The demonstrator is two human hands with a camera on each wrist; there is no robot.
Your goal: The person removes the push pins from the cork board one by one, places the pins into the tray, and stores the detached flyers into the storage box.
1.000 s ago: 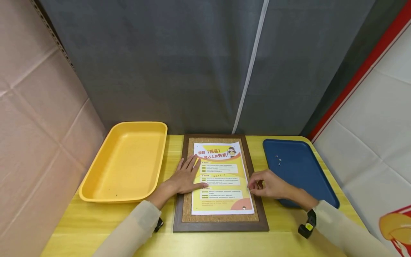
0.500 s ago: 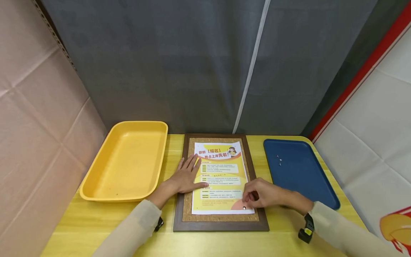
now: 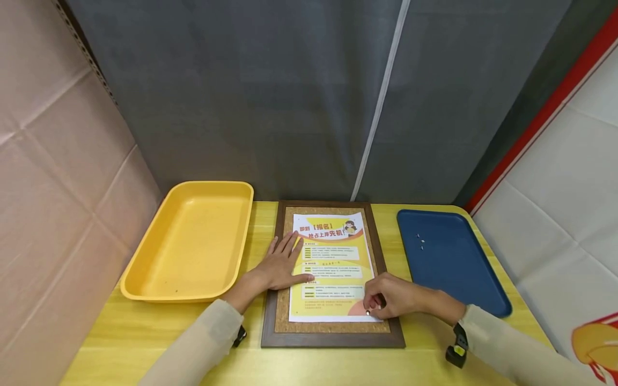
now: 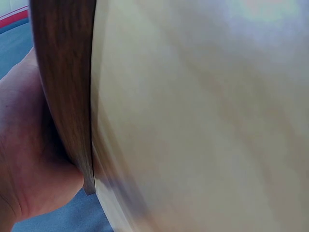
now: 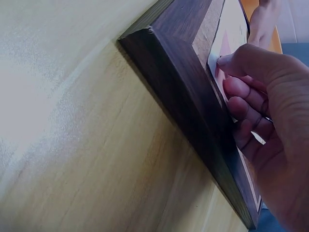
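Observation:
A printed yellow and white poster [image 3: 333, 279] lies on a cork board with a dark brown wooden frame [image 3: 333, 340]. My left hand [image 3: 277, 269] is spread flat across the poster's left edge and the frame's left side. Near the poster's lower right corner, a small silver thumbtack [image 3: 368, 312] shows at the fingertips of my right hand [image 3: 393, 295]. Thumb and index finger pinch at it, the other fingers curled. In the right wrist view, the thumb [image 5: 241, 63] reaches to the poster's corner, and the tack is mostly hidden there.
A deep yellow tray [image 3: 193, 295] stands to the left of the board. On the right is a blue tray [image 3: 458, 262] with several tiny pins [image 3: 422, 242] near its upper left. A grey curtain [image 3: 265, 107] hangs behind the wooden table [image 3: 299, 367].
My right hand has moved from the poster's right edge down and slightly left to the lower right corner, where its fingers have closed at the thumbtack. The left hand stays in place.

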